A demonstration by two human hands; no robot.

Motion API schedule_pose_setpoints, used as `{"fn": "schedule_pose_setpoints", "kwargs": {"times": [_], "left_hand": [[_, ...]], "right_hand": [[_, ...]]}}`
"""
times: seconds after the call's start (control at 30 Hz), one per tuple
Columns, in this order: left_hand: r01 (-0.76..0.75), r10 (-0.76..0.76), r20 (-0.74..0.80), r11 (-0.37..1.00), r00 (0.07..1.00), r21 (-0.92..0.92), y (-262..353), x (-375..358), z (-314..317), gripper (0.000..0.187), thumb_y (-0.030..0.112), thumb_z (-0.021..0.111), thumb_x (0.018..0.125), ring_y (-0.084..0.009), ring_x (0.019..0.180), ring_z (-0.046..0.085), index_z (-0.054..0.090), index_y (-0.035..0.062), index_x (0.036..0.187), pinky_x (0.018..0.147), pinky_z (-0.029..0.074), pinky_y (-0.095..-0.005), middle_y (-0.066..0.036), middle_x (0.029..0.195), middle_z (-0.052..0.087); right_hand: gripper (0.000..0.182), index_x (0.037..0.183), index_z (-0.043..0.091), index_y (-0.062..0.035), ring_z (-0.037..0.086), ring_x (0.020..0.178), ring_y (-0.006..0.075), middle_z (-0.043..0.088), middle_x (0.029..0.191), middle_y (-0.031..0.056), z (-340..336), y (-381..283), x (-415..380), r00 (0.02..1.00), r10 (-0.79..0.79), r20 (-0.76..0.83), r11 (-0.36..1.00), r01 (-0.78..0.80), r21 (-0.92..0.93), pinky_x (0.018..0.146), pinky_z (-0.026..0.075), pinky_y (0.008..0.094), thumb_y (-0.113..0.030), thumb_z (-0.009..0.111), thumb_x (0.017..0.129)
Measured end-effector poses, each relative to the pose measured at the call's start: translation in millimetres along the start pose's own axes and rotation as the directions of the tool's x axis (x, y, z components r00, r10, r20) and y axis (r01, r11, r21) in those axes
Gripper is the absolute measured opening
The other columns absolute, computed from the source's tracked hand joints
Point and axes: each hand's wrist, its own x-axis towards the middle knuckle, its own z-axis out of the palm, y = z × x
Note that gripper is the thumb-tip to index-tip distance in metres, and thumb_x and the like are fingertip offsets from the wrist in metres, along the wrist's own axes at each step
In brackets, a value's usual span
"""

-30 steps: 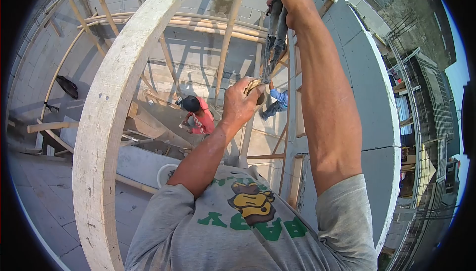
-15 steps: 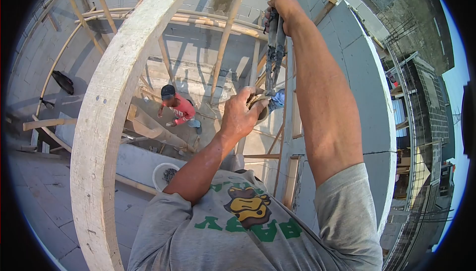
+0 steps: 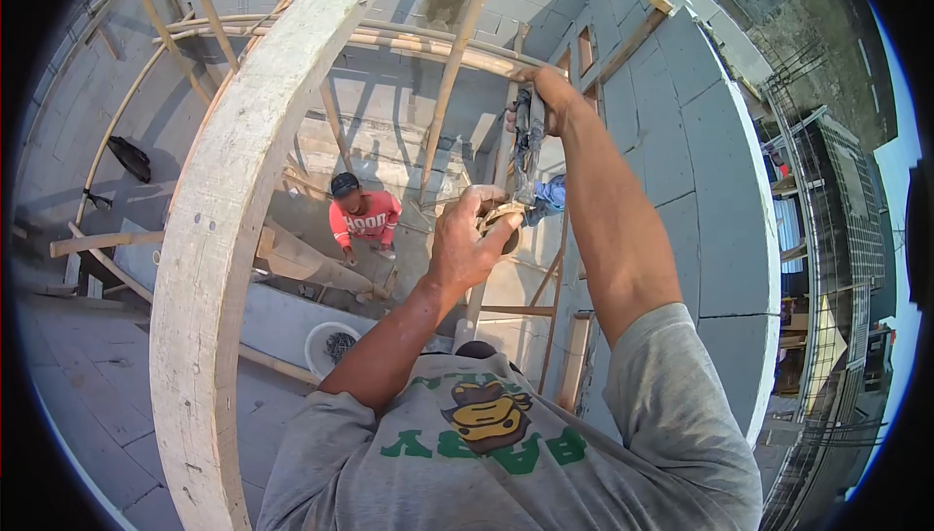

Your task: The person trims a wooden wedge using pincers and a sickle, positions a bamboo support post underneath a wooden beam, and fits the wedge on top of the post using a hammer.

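My left hand (image 3: 469,244) is closed round the end of a round, tan pole (image 3: 511,239), which looks like bamboo; fingers cover part of it. Farther out, my right hand (image 3: 547,103) grips dirty black-grey strips (image 3: 526,137), like strapping or torn plastic. These strips run down from the right hand to the pole end at the left hand. Whether they are knotted there I cannot make out. A bit of blue material (image 3: 551,195) shows just beyond the strips.
A thick pale timber beam (image 3: 209,230) curves past on my left. Below, a person in a red top (image 3: 366,222) stands among bamboo poles (image 3: 457,64). A white bucket (image 3: 317,348) holding nail-like pieces sits near my left elbow. A grey block wall (image 3: 715,239) rises on the right.
My right hand has come lower and closer to the left hand, with the strips bunched shorter. The left hand has shifted slightly down. The person below has turned more toward me.
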Motion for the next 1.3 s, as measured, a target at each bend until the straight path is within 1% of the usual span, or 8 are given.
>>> {"fn": "schedule_pose_setpoints", "kwargs": {"times": [0.23,0.33,0.47,0.63,0.87,1.0,1.13,1.3], "left_hand": [[-0.021,0.021,-0.013,1.000,1.000,-0.005,-8,3,4,0.033,0.022,0.071,0.086,-0.0131,0.084,0.060,0.058,-0.0005,0.106,0.077,0.049,-0.0290,-0.007,0.093,0.065],[0.019,-0.019,-0.011,0.999,1.000,0.037,-3,3,0,0.031,0.021,0.072,0.086,-0.0115,0.083,0.059,0.058,0.0001,0.105,0.076,0.049,-0.0283,-0.005,0.092,0.064],[0.059,-0.062,-0.023,0.992,0.998,-0.110,3,2,4,0.030,0.021,0.073,0.085,-0.0121,0.083,0.060,0.059,0.0015,0.103,0.075,0.049,-0.0301,-0.006,0.090,0.066],[0.043,-0.045,-0.012,0.995,0.999,-0.092,-13,7,5,0.027,0.018,0.073,0.085,-0.0104,0.084,0.059,0.060,0.0030,0.103,0.076,0.048,-0.0267,-0.004,0.091,0.065],[0.020,-0.017,0.020,0.991,1.000,-0.131,-23,11,8,0.031,0.023,0.072,0.086,-0.0112,0.082,0.060,0.061,0.0007,0.104,0.077,0.049,-0.0271,-0.005,0.090,0.066],[0.121,-0.120,0.017,0.981,0.993,-0.153,-8,9,9,0.028,0.023,0.072,0.087,-0.0087,0.082,0.060,0.062,0.0014,0.103,0.074,0.048,-0.0261,-0.002,0.089,0.066],[0.114,-0.112,0.019,0.987,0.993,-0.112,2,17,19,0.034,0.028,0.071,0.081,-0.0136,0.081,0.062,0.066,0.0025,0.102,0.076,0.049,-0.0302,-0.007,0.087,0.068],[0.003,-0.003,-0.002,0.983,1.000,-0.186,-6,23,30,0.032,0.028,0.070,0.079,-0.0181,0.081,0.064,0.068,0.0030,0.100,0.077,0.049,-0.0322,-0.011,0.086,0.069]], "right_hand": [[0.036,0.111,0.049,0.0023,0.064,0.066,0.0302,0.059,0.087,0.0195,-17,25,2,0.990,0.067,-0.124,0.994,-0.055,0.096,0.062,0.060,0.0517,-0.022,0.058,0.086],[0.032,0.107,0.052,0.0022,0.065,0.067,0.0318,0.059,0.095,0.0229,-30,47,12,0.995,0.063,0.076,0.987,-0.073,0.142,0.061,0.059,0.0520,-0.020,0.059,0.085],[0.030,0.103,0.051,0.0037,0.057,0.056,0.0262,0.056,0.083,0.0165,-23,25,-29,0.972,-0.129,-0.194,0.886,0.201,0.417,0.053,0.058,0.0459,-0.014,0.063,0.081],[0.035,0.103,0.050,0.0083,0.055,0.055,0.0235,0.053,0.077,0.0130,-11,-24,-89,0.826,-0.408,-0.389,0.830,0.513,0.218,0.048,0.053,0.0400,-0.013,0.064,0.079],[0.027,0.100,0.053,-0.0019,0.055,0.065,0.0258,0.055,0.081,0.0114,-39,64,3,0.991,-0.103,-0.089,0.818,0.135,0.559,0.059,0.052,0.0420,-0.014,0.064,0.078],[0.025,0.096,0.055,-0.0029,0.054,0.063,0.0235,0.052,0.079,0.0086,-43,36,-27,0.963,-0.232,-0.138,0.818,0.270,0.507,0.060,0.053,0.0398,-0.018,0.065,0.079],[0.021,0.088,0.054,-0.0010,0.054,0.061,0.0185,0.054,0.075,0.0086,-37,-27,-70,0.778,-0.566,-0.273,0.710,0.628,0.319,0.054,0.048,0.0321,-0.011,0.068,0.077],[0.052,0.129,0.046,0.0038,0.055,0.082,0.0149,0.052,0.101,0.0063,-3,-27,-145,0.395,-0.891,-0.225,0.396,0.917,0.040,0.070,0.047,0.0290,-0.005,0.068,0.082]]}}
